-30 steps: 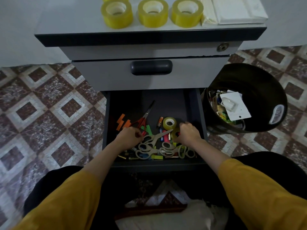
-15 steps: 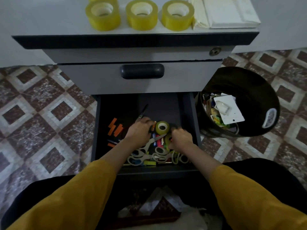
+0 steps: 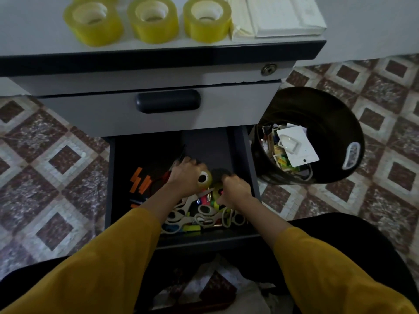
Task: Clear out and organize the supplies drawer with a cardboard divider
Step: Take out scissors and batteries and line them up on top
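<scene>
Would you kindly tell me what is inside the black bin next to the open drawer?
In the black bin, a white blister card lies atop a jumble of small coloured packets. Anything beneath them, toward the bottom, is covered.

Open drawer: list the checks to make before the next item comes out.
1. Drawer pulled out far enough to reach: ok; both hands are inside it.
2. Left hand grip on the small tape roll: cannot tell; the roll sits against the hand, fingers hidden.
3. What the right hand holds: cannot tell; its fingers curl down into clutter.
4. Scissors out of the way: not ok; several pairs lie tangled below the wrists.
5. Bin within reach: ok; it stands open beside the drawer's right wall.
6. Cardboard divider at hand: cannot tell; none is in view.
</scene>
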